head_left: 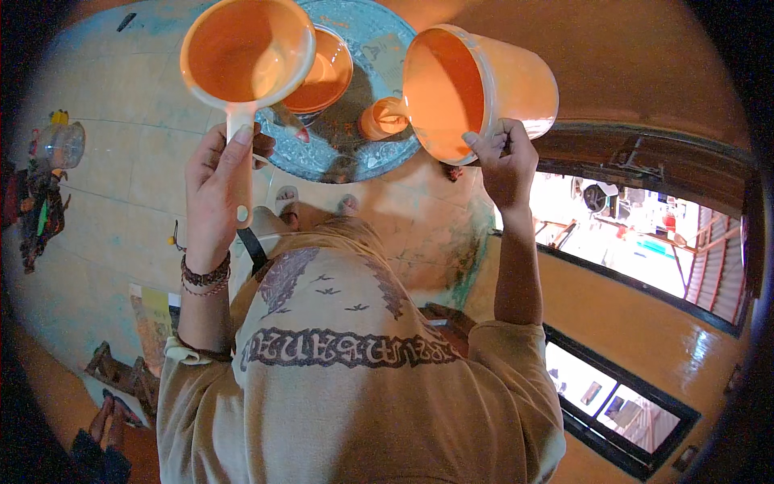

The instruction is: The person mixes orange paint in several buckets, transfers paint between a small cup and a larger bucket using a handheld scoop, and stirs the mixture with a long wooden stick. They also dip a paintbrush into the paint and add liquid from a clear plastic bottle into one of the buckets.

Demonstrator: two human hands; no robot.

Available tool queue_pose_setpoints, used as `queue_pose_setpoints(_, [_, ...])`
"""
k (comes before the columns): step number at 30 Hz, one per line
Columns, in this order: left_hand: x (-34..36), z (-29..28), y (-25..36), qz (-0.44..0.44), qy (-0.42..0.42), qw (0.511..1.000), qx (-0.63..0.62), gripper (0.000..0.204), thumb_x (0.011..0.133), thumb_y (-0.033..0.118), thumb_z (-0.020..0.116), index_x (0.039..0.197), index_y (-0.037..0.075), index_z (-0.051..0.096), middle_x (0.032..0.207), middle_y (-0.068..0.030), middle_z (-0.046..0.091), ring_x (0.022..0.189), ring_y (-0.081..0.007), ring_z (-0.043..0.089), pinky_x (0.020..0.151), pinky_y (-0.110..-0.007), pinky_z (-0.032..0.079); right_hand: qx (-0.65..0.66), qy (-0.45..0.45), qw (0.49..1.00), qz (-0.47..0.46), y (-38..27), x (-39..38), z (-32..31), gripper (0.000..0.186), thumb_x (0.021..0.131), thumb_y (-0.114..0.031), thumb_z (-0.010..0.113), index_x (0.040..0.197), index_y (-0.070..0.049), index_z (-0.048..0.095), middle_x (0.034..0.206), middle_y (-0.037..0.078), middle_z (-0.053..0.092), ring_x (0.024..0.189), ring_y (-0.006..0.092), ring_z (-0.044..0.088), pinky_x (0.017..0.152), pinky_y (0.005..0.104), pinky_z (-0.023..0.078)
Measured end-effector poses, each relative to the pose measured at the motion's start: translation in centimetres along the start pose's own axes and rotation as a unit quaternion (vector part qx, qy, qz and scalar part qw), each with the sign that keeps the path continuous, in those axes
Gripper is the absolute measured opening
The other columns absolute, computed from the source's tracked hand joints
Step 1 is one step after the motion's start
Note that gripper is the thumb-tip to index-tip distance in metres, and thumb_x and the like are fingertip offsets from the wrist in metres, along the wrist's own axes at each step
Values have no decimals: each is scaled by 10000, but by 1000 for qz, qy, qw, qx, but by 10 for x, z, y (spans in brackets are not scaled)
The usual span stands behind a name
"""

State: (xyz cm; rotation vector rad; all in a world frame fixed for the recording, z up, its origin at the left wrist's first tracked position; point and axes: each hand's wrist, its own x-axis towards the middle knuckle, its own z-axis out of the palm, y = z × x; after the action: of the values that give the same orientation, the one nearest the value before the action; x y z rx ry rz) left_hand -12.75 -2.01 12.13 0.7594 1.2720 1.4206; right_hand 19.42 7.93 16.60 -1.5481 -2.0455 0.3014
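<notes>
Blue, marbled round tabletop (383,28): largest item, beneath the raised pieces.

Bucket (524,77): orange, to the right, tipped with its mouth facing left. Right grip (512,153) grasps the near rim, thumb at the mouth, fingers outside. Looks like thin moulded plastic; judged light for its bulk, fairly stiff, may flex at the rim. A one-sided pinch probably lets it swing; second support best under the base.

Dipper (193,68): orange bowl, pale handle, to the left. Left grip (218,165) is clasped round the handle, below the bowl. Probably light, rigid, hard to break, slippery if wet; handle is the natural hold.

Tub (334,68): orange, on the tabletop, partly hidden behind the dipper; untouched.

Mug (379,121): orange, smallest, on the tabletop beside the bucket's mouth; untouched. Likely very light; take by the sides.
</notes>
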Motion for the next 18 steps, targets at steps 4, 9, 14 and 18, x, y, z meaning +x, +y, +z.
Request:
queue_pose_setpoints(4, [-1,2,5,4,-4,1000,-12,307,900,266,519,1024,-13,558,868,-79,623,789,-113,563,711,-250,414,-8,2,1000,4,-9,-1,-3,322,646,-157,779,790,-35,518,612,42,507,549,129,485,512,262,435])
queue_pose_setpoints(9, [-2,3,7,4,-2,1000,-17,314,898,275,523,1022,-11,558,868,-80,624,785,-113,564,707,-251,415,-18,4,1000,-4,-16,-3,-8,314,650,-144,774,798,-29,522,613,41,507,546,124,482,503,260,431])
queue_pose_setpoints(14, [-1,4,6,6,-16,1000,-20,320,897,281,522,1018,-13,559,867,-80,624,788,-112,566,706,-250,416,-26,17,999,-28,-19,-7,-11,307,653,-137,770,776,-32,509,605,49,498,536,136,477,490,273,422])
queue_pose_setpoints(18, [-2,4,6,10,-26,1000,2,279,913,222,469,1037,-9,564,904,-82,620,809,-143,567,711,-276,416,-33,21,998,-53,-21,-10,-13,305,657,-139,767,752,-38,495,598,58,489,531,154,472,492,283,418])
